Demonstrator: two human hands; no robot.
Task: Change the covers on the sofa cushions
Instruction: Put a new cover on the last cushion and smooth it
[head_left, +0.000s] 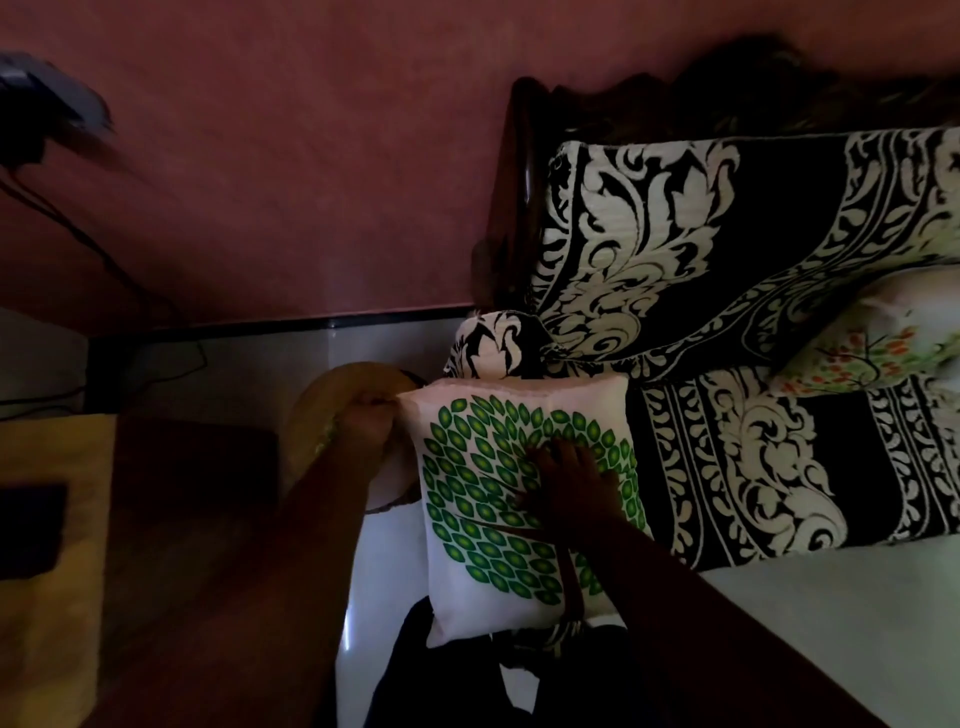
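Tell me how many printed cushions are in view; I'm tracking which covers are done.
2: the green-leaf cushion under both hands at the sofa's near edge, and a cushion with an orange-and-green print at the frame's right edge. More may be out of view.

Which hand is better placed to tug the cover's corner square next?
Left, probably: the left hand already pinches the green-leaf cushion's top corner, while the right hand lies flat on its face.

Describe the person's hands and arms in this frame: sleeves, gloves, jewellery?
Both forearms are bare as far as the frame shows, with no sleeves or gloves visible. The left hand has a gold-coloured bangle at the wrist. The right hand shows nothing worn, though dim light hides fine detail such as rings.
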